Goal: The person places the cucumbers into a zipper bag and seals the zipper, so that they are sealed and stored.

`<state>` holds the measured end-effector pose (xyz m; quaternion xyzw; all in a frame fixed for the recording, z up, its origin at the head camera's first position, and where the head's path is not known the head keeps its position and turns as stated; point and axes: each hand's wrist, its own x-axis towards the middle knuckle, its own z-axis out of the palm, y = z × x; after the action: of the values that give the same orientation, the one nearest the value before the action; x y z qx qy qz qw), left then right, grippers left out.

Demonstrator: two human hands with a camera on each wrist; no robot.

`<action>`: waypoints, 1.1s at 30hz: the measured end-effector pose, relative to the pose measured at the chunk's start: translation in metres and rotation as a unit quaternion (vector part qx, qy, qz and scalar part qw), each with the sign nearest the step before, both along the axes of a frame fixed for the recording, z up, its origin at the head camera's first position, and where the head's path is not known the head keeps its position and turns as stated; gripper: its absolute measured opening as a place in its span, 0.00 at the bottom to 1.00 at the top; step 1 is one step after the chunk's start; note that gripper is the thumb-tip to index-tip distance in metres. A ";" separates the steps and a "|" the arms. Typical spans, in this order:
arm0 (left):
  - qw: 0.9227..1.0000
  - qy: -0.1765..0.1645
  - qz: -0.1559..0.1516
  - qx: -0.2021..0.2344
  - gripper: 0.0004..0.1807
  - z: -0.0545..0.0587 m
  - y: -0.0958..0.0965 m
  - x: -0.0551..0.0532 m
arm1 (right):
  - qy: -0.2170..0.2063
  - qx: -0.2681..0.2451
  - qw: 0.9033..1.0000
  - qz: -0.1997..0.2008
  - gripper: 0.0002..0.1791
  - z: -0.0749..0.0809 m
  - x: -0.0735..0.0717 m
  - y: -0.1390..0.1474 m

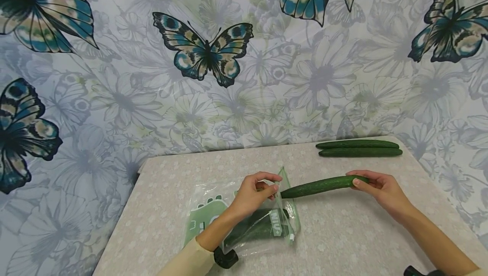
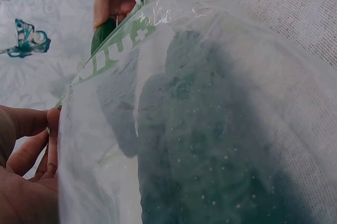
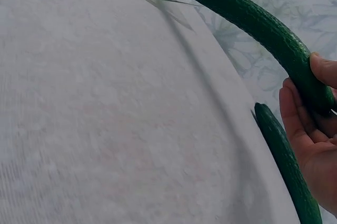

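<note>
A long dark green cucumber (image 1: 324, 186) is held by its right end in my right hand (image 1: 385, 191), between thumb and fingers. Its far tip is at the mouth of a clear zip bag (image 1: 293, 221) with green print. My left hand (image 1: 253, 193) pinches the bag's upper edge near that tip. Inside the bag (image 2: 152, 18), dark cucumbers (image 2: 195, 129) lie side by side, blurred by the plastic; I cannot tell how many. In the right wrist view the held cucumber (image 3: 253, 18) slopes down into the right hand (image 3: 310, 134).
Two more cucumbers (image 1: 358, 152) lie side by side at the table's back right. A pale patterned cloth covers the table (image 1: 335, 242). Behind it hangs a floral backdrop (image 1: 228, 111) with butterflies. A white slider (image 1: 292, 237) sits at the bag's near corner.
</note>
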<state>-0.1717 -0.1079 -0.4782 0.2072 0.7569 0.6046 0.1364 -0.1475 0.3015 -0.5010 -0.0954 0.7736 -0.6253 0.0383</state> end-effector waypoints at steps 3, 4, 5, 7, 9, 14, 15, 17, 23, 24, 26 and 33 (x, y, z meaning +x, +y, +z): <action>1.000 -0.003 0.003 -0.002 0.15 0.001 0.000 0.001 | -0.006 -0.007 1.000 0.009 0.20 -0.002 -0.001 -0.010; 1.000 -0.004 0.004 -0.003 0.15 0.001 0.000 0.001 | -0.008 -0.007 1.000 0.011 0.20 -0.003 -0.001 -0.015; 1.000 -0.004 0.005 -0.003 0.15 0.001 0.000 0.001 | -0.009 -0.005 1.000 0.011 0.21 -0.004 -0.002 -0.019; 1.000 -0.004 0.007 -0.004 0.15 0.001 0.000 0.001 | -0.012 -0.005 1.000 0.014 0.21 -0.006 -0.003 -0.027; 1.000 -0.003 0.006 -0.004 0.15 0.001 0.000 0.001 | -0.018 -0.008 1.000 0.014 0.22 -0.007 -0.004 -0.035; 1.000 -0.005 0.004 -0.001 0.15 0.002 0.001 0.002 | -0.024 -0.020 0.999 0.027 0.22 -0.014 -0.006 -0.054; 1.000 -0.006 0.003 -0.001 0.15 0.002 0.001 0.002 | -0.022 -0.023 0.999 0.030 0.22 -0.016 -0.006 -0.057; 1.000 -0.006 0.003 0.000 0.15 0.002 0.001 0.002 | -0.016 -0.028 0.999 0.040 0.22 -0.020 -0.008 -0.064; 1.000 -0.003 -0.001 0.003 0.16 0.002 0.001 0.002 | -0.010 -0.062 0.997 0.054 0.22 -0.026 -0.009 -0.083; 1.000 -0.003 -0.002 0.003 0.16 0.002 0.001 0.001 | -0.013 -0.068 0.996 0.053 0.22 -0.025 -0.009 -0.086; 1.000 -0.001 -0.002 0.004 0.17 0.002 0.002 0.002 | -0.017 -0.073 0.996 0.048 0.23 -0.025 -0.009 -0.093; 1.000 0.002 0.000 0.008 0.17 0.004 0.002 0.003 | -0.029 -0.066 0.997 0.037 0.22 -0.027 -0.012 -0.114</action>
<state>-0.1691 -0.1061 -0.4746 0.2100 0.7522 0.6101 0.1334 -0.1590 0.1873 -0.5282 -0.1084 0.7250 -0.6757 0.0776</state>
